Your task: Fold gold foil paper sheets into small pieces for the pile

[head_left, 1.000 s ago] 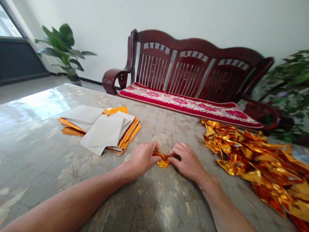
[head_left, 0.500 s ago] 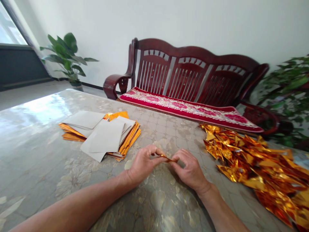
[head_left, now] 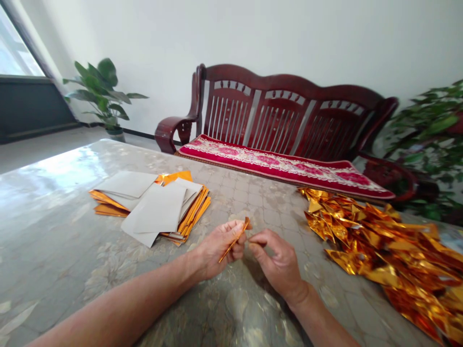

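My left hand [head_left: 226, 246] is closed on a narrow folded strip of gold foil paper [head_left: 234, 240], which slants up to the right between thumb and fingers. Just to its right, my right hand [head_left: 277, 258] has its fingers curled and the thumb and forefinger tips brought close together; nothing shows between them. A small gap separates it from the strip. Beyond my left hand lies a loose stack of grey-backed gold foil paper sheets [head_left: 161, 209]. A heap of folded gold foil pieces [head_left: 383, 246] spreads over the right side.
The table [head_left: 65, 270] has a glossy floral cover. A dark red wooden bench [head_left: 282, 113] with a red and white patterned seat cover [head_left: 267, 159] stands behind it. Potted plants stand at the left [head_left: 101, 91] and right [head_left: 430, 140].
Both hands pinched the foil strip before, which lay nearly level. Now my right hand has let go, and my left hand has turned the strip to a steep slant.
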A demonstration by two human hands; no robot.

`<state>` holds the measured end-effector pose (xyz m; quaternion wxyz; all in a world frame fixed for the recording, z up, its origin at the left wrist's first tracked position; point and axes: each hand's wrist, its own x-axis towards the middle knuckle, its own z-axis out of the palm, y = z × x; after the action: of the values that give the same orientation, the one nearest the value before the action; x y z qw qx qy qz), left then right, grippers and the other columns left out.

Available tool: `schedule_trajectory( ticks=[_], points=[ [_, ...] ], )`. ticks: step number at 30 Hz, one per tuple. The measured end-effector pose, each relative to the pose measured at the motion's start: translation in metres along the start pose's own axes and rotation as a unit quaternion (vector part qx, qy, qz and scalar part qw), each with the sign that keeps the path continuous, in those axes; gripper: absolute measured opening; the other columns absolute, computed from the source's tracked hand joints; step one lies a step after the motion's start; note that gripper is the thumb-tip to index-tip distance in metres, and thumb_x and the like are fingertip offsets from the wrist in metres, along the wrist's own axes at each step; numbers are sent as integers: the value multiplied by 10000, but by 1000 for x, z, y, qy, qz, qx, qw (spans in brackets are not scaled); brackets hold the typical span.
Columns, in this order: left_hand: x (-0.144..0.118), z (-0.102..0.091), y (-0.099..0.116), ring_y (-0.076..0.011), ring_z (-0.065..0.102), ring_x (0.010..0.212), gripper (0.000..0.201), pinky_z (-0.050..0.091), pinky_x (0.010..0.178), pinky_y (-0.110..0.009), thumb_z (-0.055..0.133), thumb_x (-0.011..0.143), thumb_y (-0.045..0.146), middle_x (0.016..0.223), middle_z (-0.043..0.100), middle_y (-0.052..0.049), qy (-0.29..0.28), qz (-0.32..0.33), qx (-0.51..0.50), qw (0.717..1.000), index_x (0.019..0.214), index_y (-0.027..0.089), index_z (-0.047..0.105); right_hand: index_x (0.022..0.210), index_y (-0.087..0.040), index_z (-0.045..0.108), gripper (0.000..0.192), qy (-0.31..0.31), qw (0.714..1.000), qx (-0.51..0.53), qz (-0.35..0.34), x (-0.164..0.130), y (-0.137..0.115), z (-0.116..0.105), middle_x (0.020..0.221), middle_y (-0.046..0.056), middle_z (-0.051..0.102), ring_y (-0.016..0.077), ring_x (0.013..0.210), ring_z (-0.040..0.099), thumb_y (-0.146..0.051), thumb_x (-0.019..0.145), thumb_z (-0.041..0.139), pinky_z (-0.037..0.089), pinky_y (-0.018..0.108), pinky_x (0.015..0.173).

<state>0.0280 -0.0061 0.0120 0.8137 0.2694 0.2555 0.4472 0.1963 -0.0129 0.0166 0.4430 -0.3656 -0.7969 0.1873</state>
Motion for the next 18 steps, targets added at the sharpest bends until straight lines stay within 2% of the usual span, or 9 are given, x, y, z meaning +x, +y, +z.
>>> schedule_trajectory(
  ticks=[2, 5, 8, 11, 15, 18],
  points=[
    [-3, 1, 4, -20, 312, 443, 273, 217, 438, -122, 758, 817, 319, 603, 390, 87, -43, -68, -84, 993, 949, 161, 579, 922, -236, 661, 94, 51, 998, 12, 45, 2, 1, -2, 801, 6, 650, 158, 730, 600, -306, 926, 599, 475, 284, 686],
    [-6, 2, 6, -10, 297, 423, 99, 178, 411, -94, 635, 904, 182, 610, 355, 84, -76, -144, -174, 971, 981, 140, 588, 1051, -235, 680, 222, 83, 994, 23, 66, 6, 2, -3, 974, 53, 664, 205, 905, 611, -374, 881, 647, 491, 332, 787],
    [-6, 2, 7, -6, 269, 410, 50, 149, 395, -86, 539, 932, 105, 613, 318, 80, -81, -197, -208, 955, 928, 118, 586, 1069, -238, 694, 296, 79, 992, 40, 95, 9, 2, -3, 1084, 83, 658, 249, 1033, 591, -433, 847, 671, 468, 400, 901],
    [-6, 2, 8, -2, 232, 402, 128, 137, 390, -83, 487, 949, 95, 612, 293, 80, -88, -245, -217, 941, 848, 106, 565, 986, -246, 708, 253, 48, 987, 91, 120, 11, 2, -2, 1046, 69, 676, 252, 1018, 605, -450, 843, 662, 448, 434, 947],
    [-7, 0, 7, -11, 214, 402, 161, 127, 387, -86, 470, 951, 104, 606, 298, 75, -100, -257, -184, 943, 815, 117, 554, 836, -233, 677, 193, 42, 980, 134, 143, 9, 0, 1, 882, 42, 668, 224, 886, 615, -426, 824, 672, 480, 405, 874],
    [-4, -2, 2, -32, 290, 420, 94, 177, 396, -118, 578, 894, 141, 608, 376, 54, -92, -206, -110, 968, 801, 131, 569, 770, -229, 643, 177, 42, 978, 136, 154, 7, -4, 2, 801, 28, 641, 209, 815, 603, -396, 826, 652, 492, 382, 818]
  ],
)
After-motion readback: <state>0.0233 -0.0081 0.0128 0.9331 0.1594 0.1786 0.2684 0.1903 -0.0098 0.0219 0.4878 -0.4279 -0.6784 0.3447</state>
